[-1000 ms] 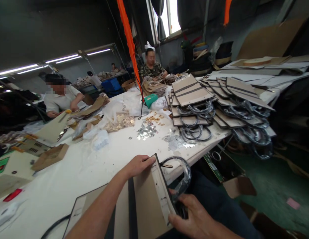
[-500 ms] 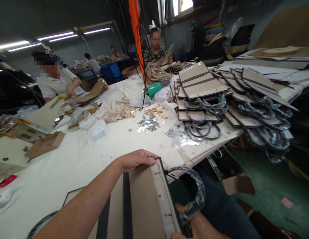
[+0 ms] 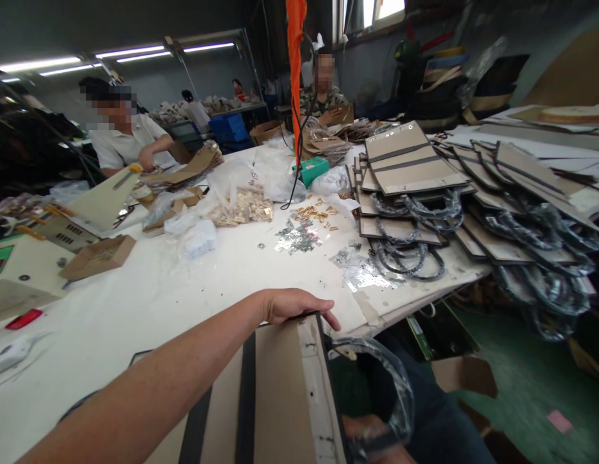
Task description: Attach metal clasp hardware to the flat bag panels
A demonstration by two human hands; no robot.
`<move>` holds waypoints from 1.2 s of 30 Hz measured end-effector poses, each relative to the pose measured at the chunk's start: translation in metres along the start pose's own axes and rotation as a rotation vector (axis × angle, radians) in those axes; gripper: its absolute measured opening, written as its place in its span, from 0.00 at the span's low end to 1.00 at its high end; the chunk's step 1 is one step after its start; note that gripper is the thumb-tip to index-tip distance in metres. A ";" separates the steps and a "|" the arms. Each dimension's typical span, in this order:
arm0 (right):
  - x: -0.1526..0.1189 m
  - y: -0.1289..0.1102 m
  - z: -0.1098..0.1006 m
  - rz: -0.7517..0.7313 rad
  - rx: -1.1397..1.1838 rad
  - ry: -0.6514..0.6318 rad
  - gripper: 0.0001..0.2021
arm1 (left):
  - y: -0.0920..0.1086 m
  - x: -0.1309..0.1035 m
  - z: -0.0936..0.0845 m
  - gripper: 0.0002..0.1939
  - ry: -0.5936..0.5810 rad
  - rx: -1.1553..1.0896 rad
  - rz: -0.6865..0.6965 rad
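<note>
Bag panel (image 3: 275, 393) runs lengthwise near to far (one, with one wrapped handle (image 3: 396, 393)); our left hand (image 3: 294, 304) grips its far edge, our right hand (image 3: 364, 428) holds that handle.

Bag panel (image 3: 280, 393) lies on the table (image 3: 149, 303), stacked panels (image 3: 410, 167) far right.

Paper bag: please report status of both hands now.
Left hand grips paper bag top edge. Right hand low under wrapped handle, grip unclear. Table ahead cluttered.
</note>
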State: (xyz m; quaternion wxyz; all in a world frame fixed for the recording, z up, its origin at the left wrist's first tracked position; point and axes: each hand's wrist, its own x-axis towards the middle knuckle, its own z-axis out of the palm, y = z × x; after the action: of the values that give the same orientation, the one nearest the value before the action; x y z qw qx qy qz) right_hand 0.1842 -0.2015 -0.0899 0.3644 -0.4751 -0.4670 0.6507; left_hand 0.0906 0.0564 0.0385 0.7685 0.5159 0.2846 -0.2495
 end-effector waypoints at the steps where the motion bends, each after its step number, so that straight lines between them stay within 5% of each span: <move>1: 0.003 0.001 -0.001 0.001 -0.004 -0.004 0.27 | 0.000 0.003 0.000 0.25 0.016 -0.014 0.030; 9: -0.020 -0.004 0.005 0.002 0.033 0.067 0.20 | -0.020 0.011 -0.015 0.21 0.259 -0.079 0.130; 17: -0.028 0.001 0.010 0.044 0.125 0.176 0.39 | -0.038 0.003 -0.034 0.26 0.430 -0.093 0.233; 27: -0.037 0.005 0.016 0.235 0.225 0.295 0.44 | -0.048 -0.004 -0.030 0.49 0.447 0.080 0.291; 36: -0.034 0.004 0.028 0.331 0.383 0.332 0.40 | -0.056 0.000 0.004 0.34 0.958 0.555 0.357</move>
State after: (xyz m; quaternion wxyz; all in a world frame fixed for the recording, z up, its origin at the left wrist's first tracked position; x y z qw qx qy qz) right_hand 0.1665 -0.2412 -0.0807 0.4078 -0.5672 -0.1860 0.6909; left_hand 0.0534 0.0330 0.0033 0.4202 0.7934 0.4331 0.0797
